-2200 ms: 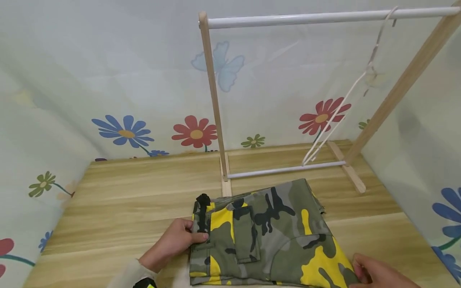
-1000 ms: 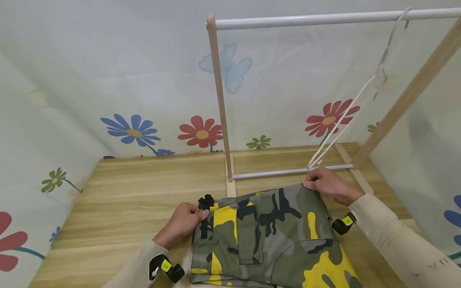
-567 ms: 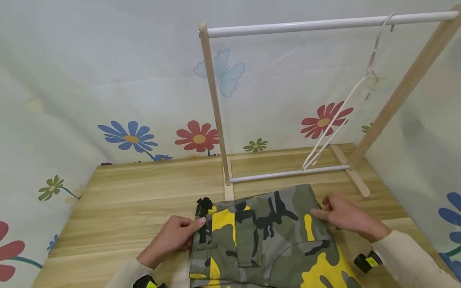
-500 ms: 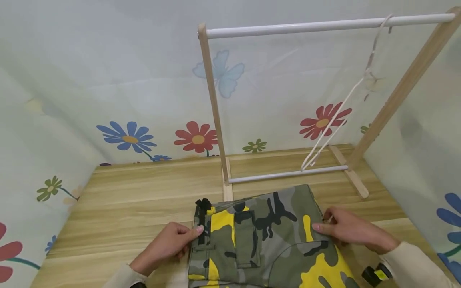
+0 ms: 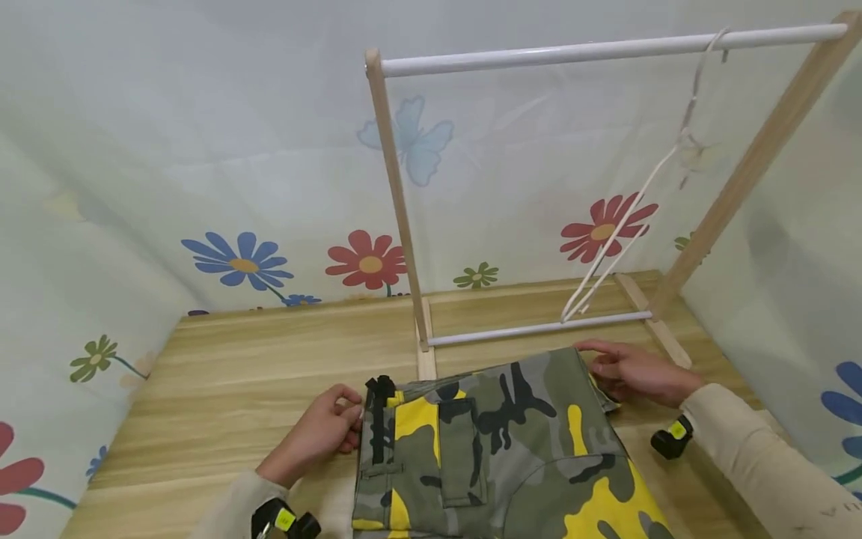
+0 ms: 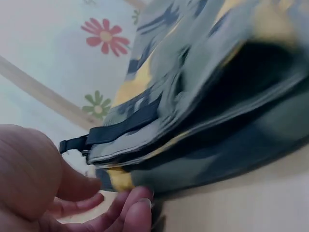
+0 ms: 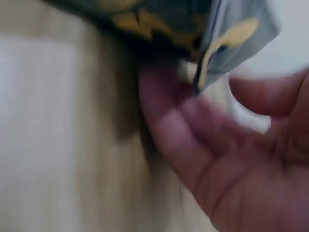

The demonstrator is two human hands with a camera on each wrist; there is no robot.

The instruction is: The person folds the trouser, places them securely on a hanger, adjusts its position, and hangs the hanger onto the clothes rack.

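Folded camouflage cargo trousers (image 5: 512, 449) in grey, green, black and yellow lie on the table, with a black buckle strap (image 5: 379, 419) at the left end. My left hand (image 5: 322, 430) is beside that end, fingers loosely bent; in the left wrist view its fingertips are right at the lower edge and the thumb stands apart from the cloth. My right hand (image 5: 640, 372) is at the upper right corner. In the blurred right wrist view, its fingers (image 7: 169, 125) reach under the cloth's edge, with the thumb apart from it.
Behind the trousers stands a small rack with wooden posts (image 5: 397, 202) and a white top rail (image 5: 539, 56). A white hanger (image 5: 629, 206) hangs from it at the right. Flower-printed walls (image 5: 289, 150) enclose the wooden table (image 5: 269, 359).
My left hand has moved its thumb off the strap to the outer edge. My right hand went from the lower right corner to the upper right, down the side, and back up to the upper corner.
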